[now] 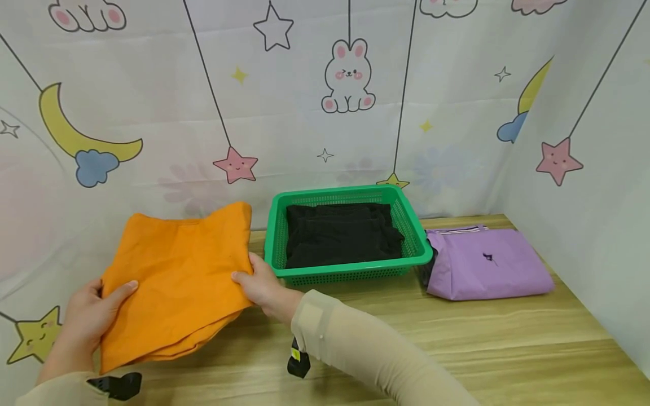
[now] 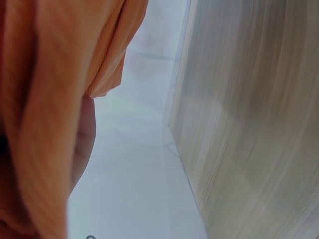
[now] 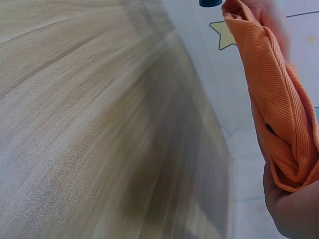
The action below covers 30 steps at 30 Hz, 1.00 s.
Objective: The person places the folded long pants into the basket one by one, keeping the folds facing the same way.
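Observation:
Both hands hold up a folded orange cloth (image 1: 178,282), raised off the table in the right wrist view. My left hand (image 1: 91,316) grips its left side, thumb on top and fingers underneath. On the opposite side, my right hand (image 1: 261,282) pinches the edge, its thumb lying on the upper face. Several layers show along the cloth's lower edge. In the left wrist view, orange folds (image 2: 50,99) cover most of the left fingers. The right wrist view shows the underside of the bundle (image 3: 281,109), with a hand at each end.
Behind the right hand, a green plastic basket (image 1: 355,270) contains folded black cloth (image 1: 340,237). A purple folded item (image 1: 487,268) lies right of it on the wood-grain table (image 1: 406,327). Patterned white curtains (image 1: 304,129) enclose the back and sides.

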Available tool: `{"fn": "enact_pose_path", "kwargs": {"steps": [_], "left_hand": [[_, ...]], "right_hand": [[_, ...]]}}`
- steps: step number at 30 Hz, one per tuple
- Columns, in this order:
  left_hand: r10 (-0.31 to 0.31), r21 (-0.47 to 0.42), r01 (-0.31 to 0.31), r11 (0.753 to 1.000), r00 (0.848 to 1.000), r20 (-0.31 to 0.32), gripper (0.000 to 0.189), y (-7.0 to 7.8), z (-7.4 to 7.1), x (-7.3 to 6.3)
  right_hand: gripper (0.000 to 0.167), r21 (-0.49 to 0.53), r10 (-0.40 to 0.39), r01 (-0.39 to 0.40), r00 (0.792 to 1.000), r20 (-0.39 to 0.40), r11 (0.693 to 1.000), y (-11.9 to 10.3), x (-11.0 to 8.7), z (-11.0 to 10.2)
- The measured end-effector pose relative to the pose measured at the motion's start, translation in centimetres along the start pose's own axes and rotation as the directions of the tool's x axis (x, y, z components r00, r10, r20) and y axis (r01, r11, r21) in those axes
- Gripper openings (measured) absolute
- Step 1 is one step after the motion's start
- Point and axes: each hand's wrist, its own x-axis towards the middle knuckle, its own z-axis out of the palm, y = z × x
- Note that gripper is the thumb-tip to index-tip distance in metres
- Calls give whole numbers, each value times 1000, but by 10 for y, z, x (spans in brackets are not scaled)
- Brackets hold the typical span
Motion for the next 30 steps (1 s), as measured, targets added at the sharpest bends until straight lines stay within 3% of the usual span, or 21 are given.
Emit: {"fn": "enact_pose_path", "kwargs": {"steps": [19,30], "left_hand": [[5,6,-5,1000,1000,-13,88,3,0,-2],[-25,-2,25,1000,1000,14,90,3,-1,-1]], "right_hand": [[42,0,-2,2,1000,7,1000,-2,-1,0],[42,4,1,-1,1000,-1,1000,0,-1,0]]}}
